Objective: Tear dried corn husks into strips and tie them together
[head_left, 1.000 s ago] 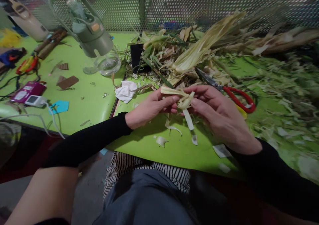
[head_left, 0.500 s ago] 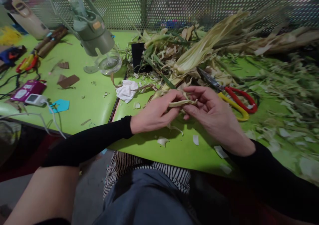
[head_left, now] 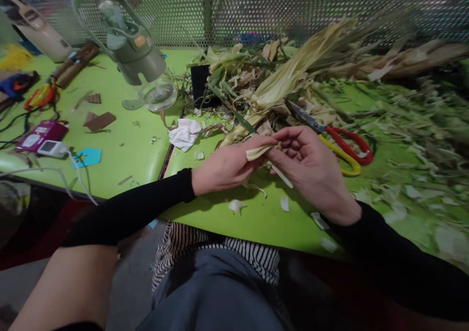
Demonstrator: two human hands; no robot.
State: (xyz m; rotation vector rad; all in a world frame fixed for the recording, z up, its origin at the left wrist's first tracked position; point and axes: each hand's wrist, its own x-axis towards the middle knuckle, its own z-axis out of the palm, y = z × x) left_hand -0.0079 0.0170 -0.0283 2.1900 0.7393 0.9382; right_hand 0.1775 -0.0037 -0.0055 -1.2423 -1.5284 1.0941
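Between my two hands is a narrow pale corn husk strip (head_left: 257,153). My left hand (head_left: 230,164) is closed round it, the folded end showing above the thumb. My right hand (head_left: 311,167) pinches the strip at its other end, its fingertips touching those of the left. A thin pale piece (head_left: 281,174) sticks out below the right thumb. Just beyond my hands lies a heap of dried corn husks (head_left: 282,84). Scissors (head_left: 335,140) with one red and one yellow handle rest right of my right hand, blades toward the husks.
The green table (head_left: 146,140) carries a crumpled white tissue (head_left: 185,134), a green-grey drinking bottle (head_left: 141,57) and a black box (head_left: 201,84). At left are a purple device (head_left: 46,134) with a white cable and a blue paper piece (head_left: 88,158). Husk shreds (head_left: 421,121) cover the right side.
The strip between my hands has turned and now shows a broader folded end. A thin pale piece has appeared under my right thumb. My right hand has shifted slightly left.
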